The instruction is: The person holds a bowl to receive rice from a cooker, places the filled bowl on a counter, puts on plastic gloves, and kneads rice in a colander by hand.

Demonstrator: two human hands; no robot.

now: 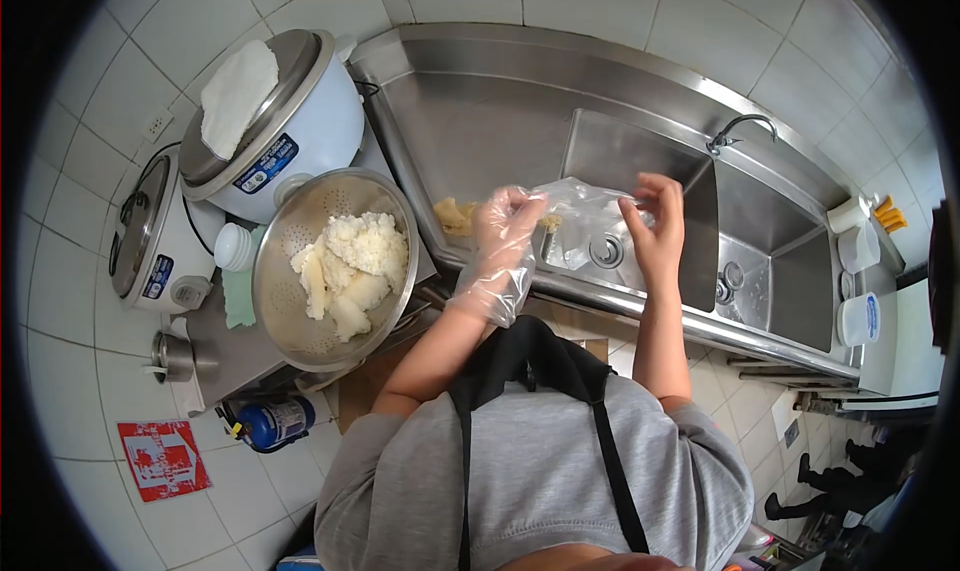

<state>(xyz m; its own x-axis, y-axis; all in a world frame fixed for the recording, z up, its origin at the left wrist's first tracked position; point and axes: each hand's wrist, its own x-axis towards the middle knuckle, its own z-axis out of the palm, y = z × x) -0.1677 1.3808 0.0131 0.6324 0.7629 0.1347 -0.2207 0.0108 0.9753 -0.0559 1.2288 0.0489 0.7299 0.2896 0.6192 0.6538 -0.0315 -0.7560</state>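
Observation:
My left hand (505, 233) wears a clear, loose plastic glove (508, 286) that reaches past the wrist. Its fingers are pinched together on a second clear plastic glove (582, 216), which hangs crumpled over the sink between my hands. At the right end of that plastic is my bare right hand (658, 233), thumb and curved fingers apart. Its fingertips are beside or touching the film; I cannot tell which. Left of my hands, a steel colander (390, 186) holds clumps of white cooked rice (365, 246).
Two large rice cookers (340, 121) (185, 236) stand at left, a white cloth (240, 96) on one lid. A double sink (640, 151) with a faucet (745, 121) lies ahead. Yellowish scraps (455, 217) lie on its drainboard. White containers (858, 319) stand at right; a person's dark-clothed legs (850, 486) show lower right.

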